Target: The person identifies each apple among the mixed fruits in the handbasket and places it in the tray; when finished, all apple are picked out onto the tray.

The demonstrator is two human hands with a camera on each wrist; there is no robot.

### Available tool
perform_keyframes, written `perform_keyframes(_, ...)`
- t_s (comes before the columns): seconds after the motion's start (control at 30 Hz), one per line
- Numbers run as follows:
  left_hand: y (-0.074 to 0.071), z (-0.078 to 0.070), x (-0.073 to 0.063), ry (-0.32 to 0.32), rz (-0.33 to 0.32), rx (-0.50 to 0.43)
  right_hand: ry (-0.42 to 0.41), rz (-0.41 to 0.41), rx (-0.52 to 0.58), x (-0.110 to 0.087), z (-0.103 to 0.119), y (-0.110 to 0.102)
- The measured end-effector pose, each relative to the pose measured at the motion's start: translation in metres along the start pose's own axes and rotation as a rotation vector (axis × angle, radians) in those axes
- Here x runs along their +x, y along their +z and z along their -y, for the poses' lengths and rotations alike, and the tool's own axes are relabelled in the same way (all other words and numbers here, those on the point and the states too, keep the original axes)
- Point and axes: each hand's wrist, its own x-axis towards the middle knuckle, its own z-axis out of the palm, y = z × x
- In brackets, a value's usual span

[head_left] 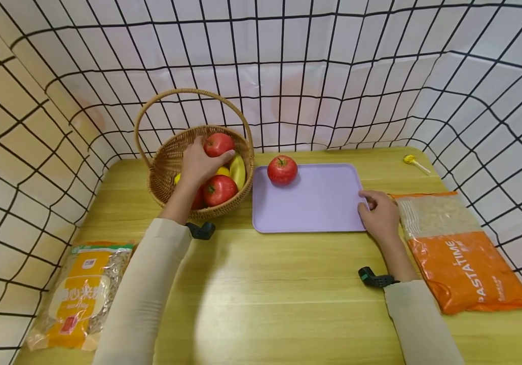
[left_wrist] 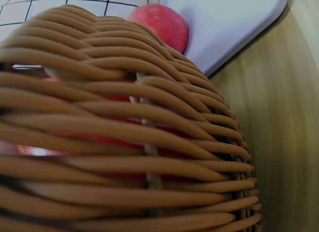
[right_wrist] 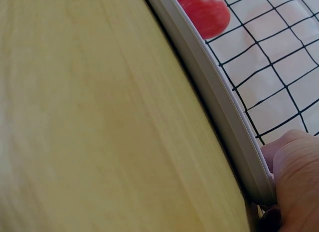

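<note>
In the head view my left hand (head_left: 198, 161) reaches into a wicker basket (head_left: 165, 165) and grips a red apple (head_left: 219, 145), thumb on its near side. Below that apple lie another red apple (head_left: 220, 190) and a yellow banana (head_left: 238, 171). A single red apple (head_left: 282, 170) sits at the back left of a purple tray (head_left: 315, 200). My right hand (head_left: 379, 213) pinches the tray's right edge. The left wrist view is mostly filled by the basket's woven side (left_wrist: 114, 112), which hides the left hand. The right wrist view shows the right hand (right_wrist: 299, 177) at the tray rim (right_wrist: 219, 97).
An orange pasta bag (head_left: 471, 263) lies right of the right hand, with a yellow lollipop (head_left: 410, 159) behind it. At the front left lies a clear-and-yellow food bag (head_left: 80, 294). A grid-patterned curtain (head_left: 297, 76) rises behind the wooden table (head_left: 279, 299).
</note>
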Motion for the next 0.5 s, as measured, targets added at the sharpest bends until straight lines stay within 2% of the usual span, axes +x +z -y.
perform_keyframes(0.2, 0.0045, -0.0006, 0.0059, -0.007, 0.012, 0.02, 0.011, -0.024, 0.014, 0.0006, -0.0018, -0.0006)
perform_keyframes(0.37, 0.0048, 0.0022, 0.0059, -0.019, 0.028, 0.042, 0.032, 0.009, -0.003, 0.0002, -0.0019, -0.0002)
perform_keyframes(0.5, 0.0022, 0.0043, 0.0049, 0.001, 0.035, 0.062, 0.043, 0.028, -0.008, 0.0005, -0.0006, 0.0011)
